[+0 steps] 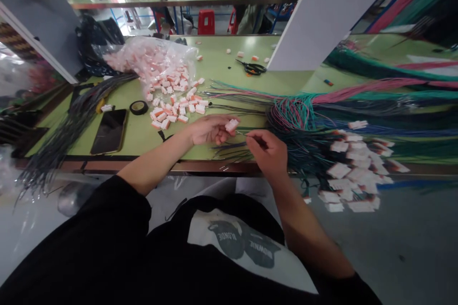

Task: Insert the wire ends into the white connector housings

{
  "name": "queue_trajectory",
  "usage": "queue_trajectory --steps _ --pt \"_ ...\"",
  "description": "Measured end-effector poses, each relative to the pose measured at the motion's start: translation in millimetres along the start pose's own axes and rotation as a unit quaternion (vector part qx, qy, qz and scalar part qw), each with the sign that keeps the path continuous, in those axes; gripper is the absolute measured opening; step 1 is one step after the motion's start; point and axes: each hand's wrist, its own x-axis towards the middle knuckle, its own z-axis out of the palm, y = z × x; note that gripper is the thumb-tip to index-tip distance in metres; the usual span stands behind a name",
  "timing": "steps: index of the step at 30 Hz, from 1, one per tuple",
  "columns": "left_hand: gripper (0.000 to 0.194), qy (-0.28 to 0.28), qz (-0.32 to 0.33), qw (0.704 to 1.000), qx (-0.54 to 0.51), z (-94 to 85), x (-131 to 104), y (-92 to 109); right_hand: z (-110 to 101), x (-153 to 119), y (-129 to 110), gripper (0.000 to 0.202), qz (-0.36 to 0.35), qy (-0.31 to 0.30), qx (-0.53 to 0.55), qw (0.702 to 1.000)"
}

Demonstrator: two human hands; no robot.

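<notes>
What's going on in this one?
The person's left hand holds a small white connector over a green table. The right hand pinches a thin wire near it; whether the tip is inside is unclear. Loose orange-and-white pieces lie to the left by a clear bag; wire bundles lie to the right.

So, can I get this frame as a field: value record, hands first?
left hand: holds white connector housing
right hand: pinches thin wire
wire-housing contact: cannot tell
loose parts: white-and-orange connectors, beside clear plastic bag
wires: pink-and-green bundle, right
second heap: white connectors, right, near table edge
tool: black-handled pliers, beyond wires
other: smartphone, black tape roll, left
</notes>
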Motion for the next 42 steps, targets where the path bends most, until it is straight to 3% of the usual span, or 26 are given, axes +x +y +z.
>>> queue_trajectory --steps 3,13,33,42 --pt "0.028 -0.034 -0.035 0.997 -0.052 4.4 -0.8 -1.9 -1.9 -0.2 -2.7 0.009 0.008 0.012 -0.003 1.000" --pt "0.032 -0.146 -0.003 0.979 -0.143 -1.3 -4.9 -5.2 -4.3 -4.4 -4.9 0.008 -0.044 0.029 -0.071 0.996" --pt "0.022 -0.159 0.009 0.978 -0.137 -2.6 -0.4 -9.0 -1.1 -4.3 1.5 0.014 -0.197 0.043 -0.162 0.966" --pt "0.035 -0.130 0.016 0.987 -0.088 3.2 -3.1 -9.3 0.3 -4.3 3.0 0.016 -0.243 0.050 -0.183 0.951"
